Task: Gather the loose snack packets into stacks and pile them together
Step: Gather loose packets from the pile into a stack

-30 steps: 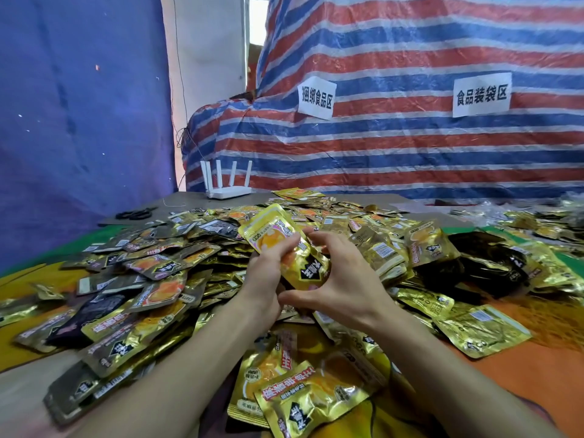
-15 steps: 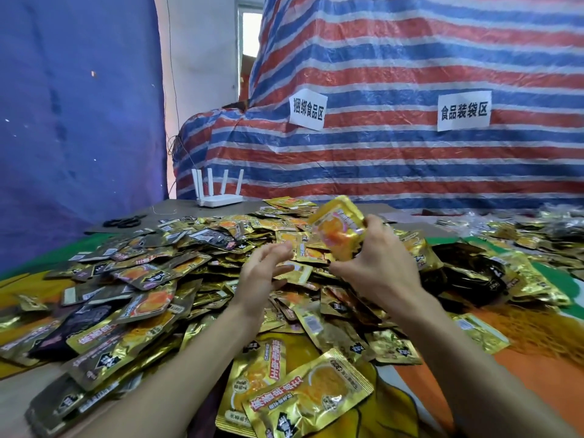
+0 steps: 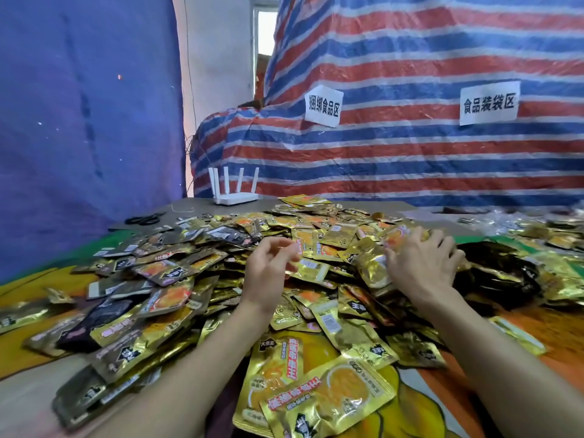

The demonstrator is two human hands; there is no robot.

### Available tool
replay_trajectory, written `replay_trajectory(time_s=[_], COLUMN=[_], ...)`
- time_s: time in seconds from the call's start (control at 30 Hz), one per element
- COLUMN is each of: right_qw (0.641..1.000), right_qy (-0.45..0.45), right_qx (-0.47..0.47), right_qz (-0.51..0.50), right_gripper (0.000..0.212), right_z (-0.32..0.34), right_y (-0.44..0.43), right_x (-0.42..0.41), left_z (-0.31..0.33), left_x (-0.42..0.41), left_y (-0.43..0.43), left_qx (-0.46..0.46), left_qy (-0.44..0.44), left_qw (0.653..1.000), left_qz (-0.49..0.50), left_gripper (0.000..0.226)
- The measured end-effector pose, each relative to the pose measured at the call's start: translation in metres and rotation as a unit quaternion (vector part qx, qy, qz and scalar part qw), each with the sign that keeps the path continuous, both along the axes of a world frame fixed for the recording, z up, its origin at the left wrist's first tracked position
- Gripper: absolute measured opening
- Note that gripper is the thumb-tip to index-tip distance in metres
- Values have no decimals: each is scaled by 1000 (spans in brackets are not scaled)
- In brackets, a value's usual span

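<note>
A wide heap of loose gold and dark snack packets (image 3: 196, 270) covers the table in front of me. My right hand (image 3: 423, 263) reaches over the right side of the heap, its fingers and thumb round a gold and orange snack packet (image 3: 396, 237) that lies low against the other packets. Just beneath that hand sits a crumpled gold packet (image 3: 373, 270). My left hand (image 3: 268, 273) hovers above the middle of the heap with loosely curled fingers and holds nothing. Two larger gold packets (image 3: 325, 396) lie nearest me between my forearms.
A mound of dark packets (image 3: 499, 276) lies to the right of my right hand, with more gold ones behind it. A white router (image 3: 234, 197) and black scissors (image 3: 143, 219) sit at the table's far left. A striped tarp (image 3: 410, 153) with two paper labels rises behind.
My right hand has carried the packet from chest height down and to the right onto the heap. My left hand let go of it and now hangs free.
</note>
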State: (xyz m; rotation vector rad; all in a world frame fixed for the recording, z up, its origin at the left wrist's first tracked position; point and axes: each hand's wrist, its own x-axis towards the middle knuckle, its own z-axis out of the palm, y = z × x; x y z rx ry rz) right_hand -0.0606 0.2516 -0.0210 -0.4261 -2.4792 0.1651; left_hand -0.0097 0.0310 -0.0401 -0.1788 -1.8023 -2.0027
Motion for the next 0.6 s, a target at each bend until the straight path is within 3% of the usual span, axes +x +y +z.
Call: replay_trajectory(time_s=[0.23,0.4,0.5,0.6], right_qw=[999,965,944,934], right_qy=[7,107,40,-69], right_qx=[-13,3,18,10], right_qz=[44,241,327,352], right_gripper=[60,56,53,53], right_z=[6,17,14,9], right_y=[-6,-41,-74,-99], right_x=[11,35,47,48], left_z=[-7,1,21,52], left_x=[-1,7,16,29], left_y=[1,2,2,-5], left_qx=[-157,-279,-384,-478], left_qy=[58,120,134,33], left_qw=[985,945,902,868], left_qz=[51,118,147,130], left_gripper=[6,16,21,23])
